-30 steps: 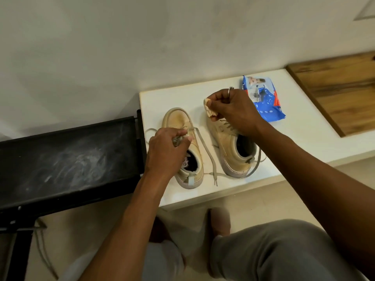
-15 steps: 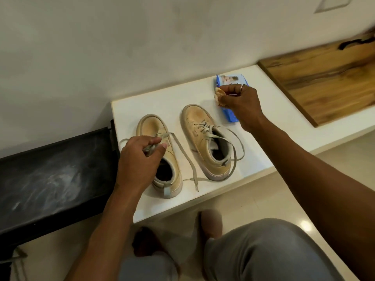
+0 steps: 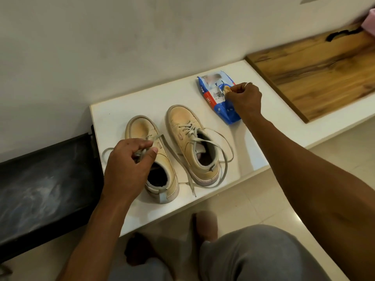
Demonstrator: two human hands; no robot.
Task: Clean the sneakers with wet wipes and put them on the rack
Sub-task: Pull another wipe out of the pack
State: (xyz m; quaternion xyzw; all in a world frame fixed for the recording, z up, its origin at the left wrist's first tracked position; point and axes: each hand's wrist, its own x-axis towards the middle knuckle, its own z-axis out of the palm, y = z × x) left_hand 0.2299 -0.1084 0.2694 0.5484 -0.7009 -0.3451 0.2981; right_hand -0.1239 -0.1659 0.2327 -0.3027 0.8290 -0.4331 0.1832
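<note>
On my feed the left hand is curled tight, thumb and fingertips pinching the grey lace of the left sneaker just above its tongue. That sneaker sits right under the hand, heel toward the person and toe toward the wall. The right sneaker stands just beside it, between the two hands, same direction. Nothing touches it, and its laces lie loose over the white bench.

The right hand is up and away from both shoes, fingers curled in. It pinches a small crumpled wipe (tan-stained, looks used) between thumb and fingertips. There's a ring on one finger. Directly under that hand lies the blue wipes pack, flat on the bench; the heel of the hand covers its near corner. I can't tell if the hand touches the pack.

Left of the left hand, lower than the bench and butting against its end, is the black rack, its top smeared with pale dust. Neither sneaker is on it.

Right of the right hand, a wooden board lies on the bench, well apart from the shoes. Below the hands I see grey trousers on a bent knee and the pale tile floor.
</note>
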